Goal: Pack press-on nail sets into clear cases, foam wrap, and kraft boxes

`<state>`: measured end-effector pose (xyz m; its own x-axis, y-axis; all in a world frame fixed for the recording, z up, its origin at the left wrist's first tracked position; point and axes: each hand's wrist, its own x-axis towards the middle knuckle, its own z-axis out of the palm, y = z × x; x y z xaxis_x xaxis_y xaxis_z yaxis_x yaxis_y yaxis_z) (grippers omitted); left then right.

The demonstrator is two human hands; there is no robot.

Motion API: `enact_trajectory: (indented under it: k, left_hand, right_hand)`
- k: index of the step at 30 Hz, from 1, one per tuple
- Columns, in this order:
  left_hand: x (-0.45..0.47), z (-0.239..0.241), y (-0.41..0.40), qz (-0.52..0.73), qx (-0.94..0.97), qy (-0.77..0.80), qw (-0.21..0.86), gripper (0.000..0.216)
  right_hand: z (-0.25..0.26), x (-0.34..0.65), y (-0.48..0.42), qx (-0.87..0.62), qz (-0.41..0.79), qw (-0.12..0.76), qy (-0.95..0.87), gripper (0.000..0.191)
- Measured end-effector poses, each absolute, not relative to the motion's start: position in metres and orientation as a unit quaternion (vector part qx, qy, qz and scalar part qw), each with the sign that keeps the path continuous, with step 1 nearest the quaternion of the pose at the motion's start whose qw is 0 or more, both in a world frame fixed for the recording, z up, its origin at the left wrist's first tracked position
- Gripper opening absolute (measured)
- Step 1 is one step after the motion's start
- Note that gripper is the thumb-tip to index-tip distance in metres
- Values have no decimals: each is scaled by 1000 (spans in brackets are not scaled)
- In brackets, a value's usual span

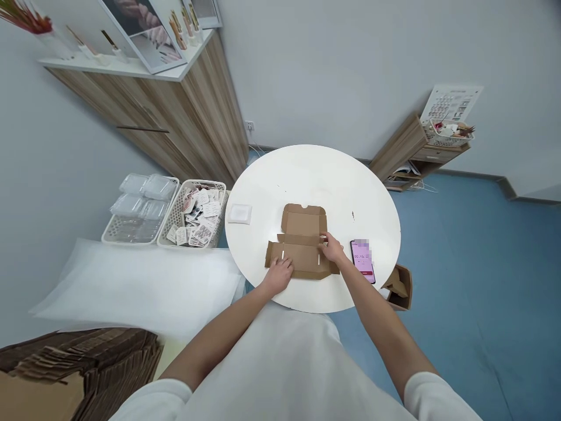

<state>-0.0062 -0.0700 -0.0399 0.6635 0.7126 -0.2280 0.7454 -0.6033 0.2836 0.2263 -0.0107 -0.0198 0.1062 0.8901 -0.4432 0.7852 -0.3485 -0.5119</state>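
A brown cardboard mailer box, unfolded and mostly flat, lies on the round white table. Its larger panel, with two pale slots, is nearest my body, and the notched panel lies beyond it. My left hand rests on the near left part of the cardboard, its fingers stretched over the surface beside a slot. At the right side, my right hand has its thumb and fingers curled around the cardboard by the fold line, partly hiding a side flap. A small white packet sits at the table's left.
A phone showing a timer lies right of the cardboard. Left of the table are a basket of printed cards, a basket of clear packages, white sheets and stacked flat cardboard. An open carton stands right, below table height.
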Motion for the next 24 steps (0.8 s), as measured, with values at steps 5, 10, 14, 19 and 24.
enact_trajectory:
  k: [5,10,14,19,24]
  left_hand:
    - [-13,-43,-71,-46,891,408,192,40]
    - [-14,-41,-73,-47,882,422,203,37]
    - [-11,-38,-73,-43,877,432,204,32]
    - [-5,-35,-69,-59,871,445,201,37]
    - [3,-29,-56,-77,841,492,211,77]
  right_hand:
    - [-29,230,-6,-711,404,153,-556,42]
    - [-32,226,-2,-683,475,232,-503,43]
    - [-28,221,-16,-690,436,235,-528,43]
    - [-22,216,-45,-685,348,169,-618,53]
    - [-26,209,-58,-702,275,127,-645,51]
